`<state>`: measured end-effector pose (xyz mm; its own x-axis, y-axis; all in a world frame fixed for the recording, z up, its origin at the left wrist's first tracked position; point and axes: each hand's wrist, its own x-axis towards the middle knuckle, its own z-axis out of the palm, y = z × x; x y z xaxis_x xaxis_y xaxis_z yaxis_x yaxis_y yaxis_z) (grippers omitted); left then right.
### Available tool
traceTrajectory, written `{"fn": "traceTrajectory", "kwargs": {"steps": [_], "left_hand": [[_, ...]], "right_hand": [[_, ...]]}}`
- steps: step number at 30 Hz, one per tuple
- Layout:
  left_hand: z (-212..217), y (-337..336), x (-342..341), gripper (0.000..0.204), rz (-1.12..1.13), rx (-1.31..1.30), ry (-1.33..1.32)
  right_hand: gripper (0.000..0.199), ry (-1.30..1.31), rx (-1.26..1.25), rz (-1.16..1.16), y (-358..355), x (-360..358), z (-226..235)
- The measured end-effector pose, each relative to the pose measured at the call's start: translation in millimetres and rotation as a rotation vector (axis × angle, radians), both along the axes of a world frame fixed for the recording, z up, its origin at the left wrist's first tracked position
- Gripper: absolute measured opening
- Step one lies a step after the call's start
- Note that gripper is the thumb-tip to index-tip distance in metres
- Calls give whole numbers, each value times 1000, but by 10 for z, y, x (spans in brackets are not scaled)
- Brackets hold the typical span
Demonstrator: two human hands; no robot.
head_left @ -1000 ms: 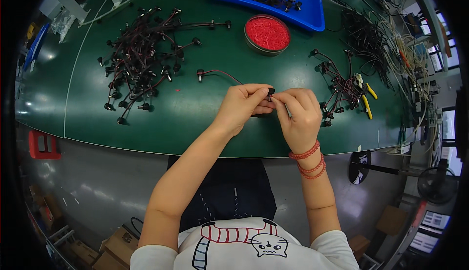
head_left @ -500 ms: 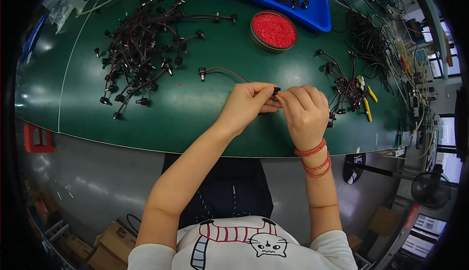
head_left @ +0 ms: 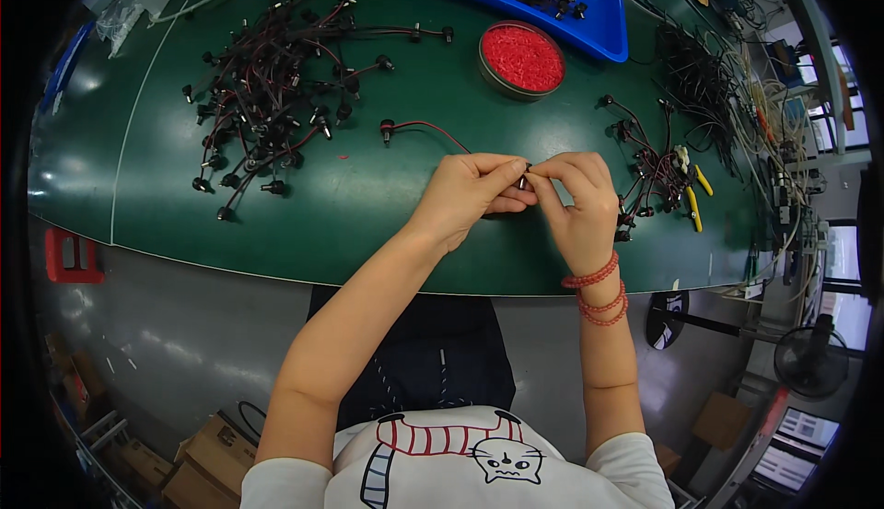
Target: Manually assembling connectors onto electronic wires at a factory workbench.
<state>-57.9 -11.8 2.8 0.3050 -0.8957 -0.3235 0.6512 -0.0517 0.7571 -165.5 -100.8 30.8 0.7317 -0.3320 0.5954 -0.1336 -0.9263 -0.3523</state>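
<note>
Fingers [head_left: 572,167] pinch connector [head_left: 524,181] inside near table edge [head_left: 414,289].

Red beaded bracelets [head_left: 597,275] accompany a white short-sleeved shirt [head_left: 433,481] with a cat print [head_left: 505,462].

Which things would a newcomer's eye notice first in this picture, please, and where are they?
Probably the bright red pieces in a round tin, on the green table just nearer than the blue tray. Next, the left hand and right hand, meeting near the table's front edge, the left holding a small dark part. Then the large tangle of leads on the left.
</note>
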Motion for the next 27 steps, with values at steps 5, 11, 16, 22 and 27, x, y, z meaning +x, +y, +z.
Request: {"fn": "traceTrajectory", "kwargs": {"steps": [5, 11, 16, 22, 27], "left_hand": [[11, 13, -2, 23, 3, -6, -10], [8, 15, -9, 24, -13, -43, -56], [1, 25, -72, 25, 41, -31, -128], [155, 119, -182, 26, 68, -211, -556], [232, 163, -148, 28, 61, -268, -957]], "right_hand": [[8, 31, 781, 12, 16, -37, -42], [17, -52, 1497, 140, -65, -27, -172], [15, -48, 1568, 122, -58, -20, -210], [16, -128, 1621, 242, -62, -113, -138], [18, -155, 1662, 292, -19, -165, -33]]}}
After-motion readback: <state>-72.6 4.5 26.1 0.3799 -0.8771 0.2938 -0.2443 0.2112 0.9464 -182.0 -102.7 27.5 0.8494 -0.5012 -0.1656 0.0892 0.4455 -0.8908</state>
